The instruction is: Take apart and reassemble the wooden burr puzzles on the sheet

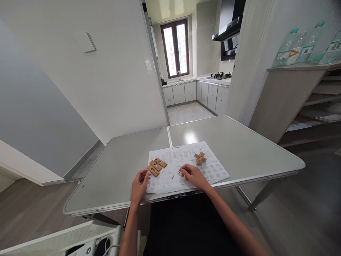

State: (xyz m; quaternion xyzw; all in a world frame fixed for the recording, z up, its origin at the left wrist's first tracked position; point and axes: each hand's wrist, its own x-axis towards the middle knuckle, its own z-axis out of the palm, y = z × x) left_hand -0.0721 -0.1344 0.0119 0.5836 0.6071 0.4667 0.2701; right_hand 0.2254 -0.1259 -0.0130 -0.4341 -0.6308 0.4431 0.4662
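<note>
My left hand (140, 185) rests at the near left edge of a printed paper sheet (170, 181), its fingers curved, thumb and index a little apart, nothing seen between them. Just beyond its fingertips lie flat wooden puzzle pieces (156, 166) with cut-out slots, set side by side. Over the middle of the sheet is my right hand (194, 175), thumb and fingers drawn together; a tiny dark thing shows at the tips, too small to name. An interlocking wooden burr puzzle (200, 158), assembled in a cross shape, stands on the sheet beyond my right hand.
The sheet lies on a grey folding table (239, 149) with a metal rim and a centre seam. Plastic bottles (310, 44) stand on a shelf unit (285, 96) at right. A white wall (112, 81) rises behind the table's left half, and a doorway opens onto a kitchen.
</note>
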